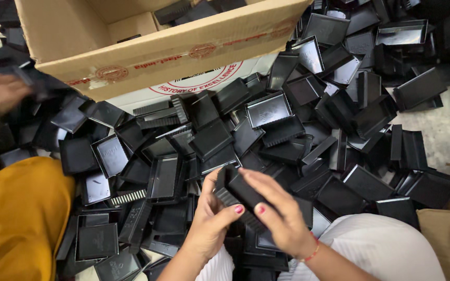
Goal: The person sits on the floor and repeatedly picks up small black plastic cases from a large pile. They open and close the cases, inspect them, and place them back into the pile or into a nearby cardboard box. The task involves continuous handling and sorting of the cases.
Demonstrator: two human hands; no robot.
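Both my left hand [210,221] and right hand [282,213] clamp one ribbed black plastic tray [239,193]; best gripped by edges above the tray pile [298,125].

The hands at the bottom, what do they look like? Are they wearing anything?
Both arms are bare, with no sleeves or gloves. The left hand has a thumbnail painted pinkish red, and so does the right hand. A thin red and pale bracelet circles the right wrist. No rings show on the fingers.
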